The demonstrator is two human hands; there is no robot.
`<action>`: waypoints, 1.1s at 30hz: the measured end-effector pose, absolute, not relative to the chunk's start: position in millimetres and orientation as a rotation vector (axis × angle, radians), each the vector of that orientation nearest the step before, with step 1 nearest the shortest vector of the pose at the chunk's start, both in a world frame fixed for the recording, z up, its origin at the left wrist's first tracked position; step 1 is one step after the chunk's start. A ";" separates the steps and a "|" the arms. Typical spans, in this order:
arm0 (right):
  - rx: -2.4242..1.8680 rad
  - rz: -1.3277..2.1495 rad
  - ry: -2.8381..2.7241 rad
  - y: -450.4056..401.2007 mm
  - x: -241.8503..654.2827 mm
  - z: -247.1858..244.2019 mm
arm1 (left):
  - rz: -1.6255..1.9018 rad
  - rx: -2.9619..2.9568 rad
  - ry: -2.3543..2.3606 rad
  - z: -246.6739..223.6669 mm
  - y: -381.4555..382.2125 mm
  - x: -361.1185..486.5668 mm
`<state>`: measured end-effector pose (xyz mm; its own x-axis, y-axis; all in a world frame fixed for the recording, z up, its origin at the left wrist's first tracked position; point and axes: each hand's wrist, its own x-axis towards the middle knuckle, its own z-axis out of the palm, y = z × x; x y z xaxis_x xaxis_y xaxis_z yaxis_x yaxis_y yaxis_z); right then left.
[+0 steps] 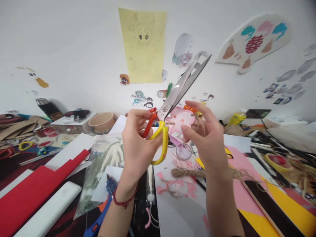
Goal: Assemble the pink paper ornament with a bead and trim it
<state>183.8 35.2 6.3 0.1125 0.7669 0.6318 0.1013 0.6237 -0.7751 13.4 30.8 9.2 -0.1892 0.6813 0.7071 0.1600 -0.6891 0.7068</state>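
My left hand (140,138) grips a pair of scissors (170,95) by a yellow handle loop and a red one. The metal blades point up and to the right, slightly apart. To the right of the handles, my right hand (207,131) is raised, thumb and index finger spread, with no object seen in it; its other fingers are blurred. Beyond the hands, partly covered by them, lies a pale pink flower-like cut-out (181,121). Below it is a clear round ring or roll (183,151). Pink paper scraps (172,184) lie on white paper underneath.
A blue glue gun (98,219), a clear plastic bag (98,164), a white bar-shaped case (49,210) and red card (32,187) lie at left. Twine (187,172), yellow and pink sheets, and a dark phone-like slab (265,207) are at right. Drawings hang on the wall.
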 end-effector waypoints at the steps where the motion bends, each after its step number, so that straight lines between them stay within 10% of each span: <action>1: -0.811 0.468 -1.408 32.8 181.3 6.6 | 1.973 1.740 0.994 9.1 30.0 14.3; 33: -0.965 -0.500 -1.531 -21.8 173.7 17.3 | 1.933 1.756 0.575 13.8 7.0 26.9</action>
<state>173.7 -21.8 17.3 0.0422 0.2919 0.9555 0.7993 0.5639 -0.2075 26.9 7.0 13.8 -0.0766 0.5925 0.8019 -0.0585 -0.8055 0.5897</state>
